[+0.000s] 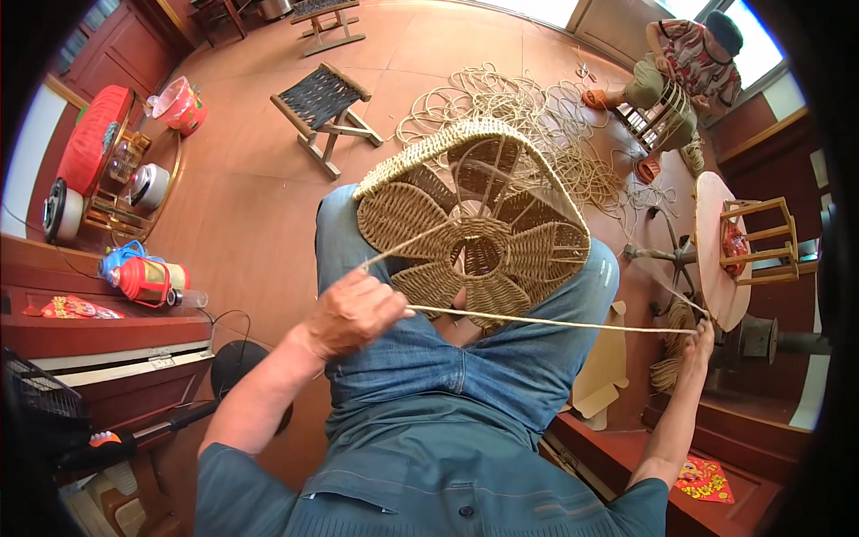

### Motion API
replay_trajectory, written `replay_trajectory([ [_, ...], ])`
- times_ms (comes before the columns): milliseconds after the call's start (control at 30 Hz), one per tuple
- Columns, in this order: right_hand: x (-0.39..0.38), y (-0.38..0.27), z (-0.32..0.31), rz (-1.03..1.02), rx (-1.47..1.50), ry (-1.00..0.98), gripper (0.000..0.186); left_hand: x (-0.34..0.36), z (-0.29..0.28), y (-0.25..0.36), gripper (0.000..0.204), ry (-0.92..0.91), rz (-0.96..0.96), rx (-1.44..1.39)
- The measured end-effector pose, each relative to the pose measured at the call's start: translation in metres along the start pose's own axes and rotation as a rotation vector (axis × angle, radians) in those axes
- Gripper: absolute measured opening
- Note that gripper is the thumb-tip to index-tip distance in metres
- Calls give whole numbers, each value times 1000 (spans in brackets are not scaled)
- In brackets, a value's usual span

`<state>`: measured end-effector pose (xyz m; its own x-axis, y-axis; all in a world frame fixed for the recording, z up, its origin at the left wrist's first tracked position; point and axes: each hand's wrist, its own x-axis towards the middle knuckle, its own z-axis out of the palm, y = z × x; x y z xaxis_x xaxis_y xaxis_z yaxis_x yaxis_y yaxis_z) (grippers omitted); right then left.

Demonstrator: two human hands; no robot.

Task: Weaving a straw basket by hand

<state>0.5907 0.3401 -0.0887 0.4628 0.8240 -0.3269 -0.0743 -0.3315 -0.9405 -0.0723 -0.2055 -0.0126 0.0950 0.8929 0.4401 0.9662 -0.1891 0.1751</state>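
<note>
Just left of the lap's middle, left hand [358, 309] is a fist, fingers curled down on tan cord [501, 316]. Basket [503, 251] sits on the jeans [403, 367] between the knees, ahead and to the right of that fist. Left hand is the nearer one; right is well apart. One short straight length of cord slants from the fist up-right onto the basket's left petal. The long length runs right, nearly level, dropping slightly, and looks taut. Far end is with right hand [701, 342], arm out past the right knee, cord pinched at the fingertips; exact finger placement too small to tell. Basket has no clear long axis: rounded-square rim.

Materials, left to right: stool [315, 97] has bare wood legs, black webbed seat. Basket is coarse twisted fibre, ribbed leaf-shaped petals joined at a ring round a centre hole, thick plaited rim, bare thin ribs between some panels. Cord pile [573, 157] beyond it: loose pale loops on smooth reddish floor [237, 179]. Far right, table [713, 206]: flat pale top, curved edge.
</note>
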Motion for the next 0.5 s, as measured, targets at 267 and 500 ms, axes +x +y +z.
replay_trajectory([
  [267, 1, 56, -88, 255, -80, 110, 34, -57, -40, -58, 22, -45, -93, 246],
  [500, -212, 13, 114, -967, -616, -429, 22, -96, -71, -96, 16, -81, -214, 281],
])
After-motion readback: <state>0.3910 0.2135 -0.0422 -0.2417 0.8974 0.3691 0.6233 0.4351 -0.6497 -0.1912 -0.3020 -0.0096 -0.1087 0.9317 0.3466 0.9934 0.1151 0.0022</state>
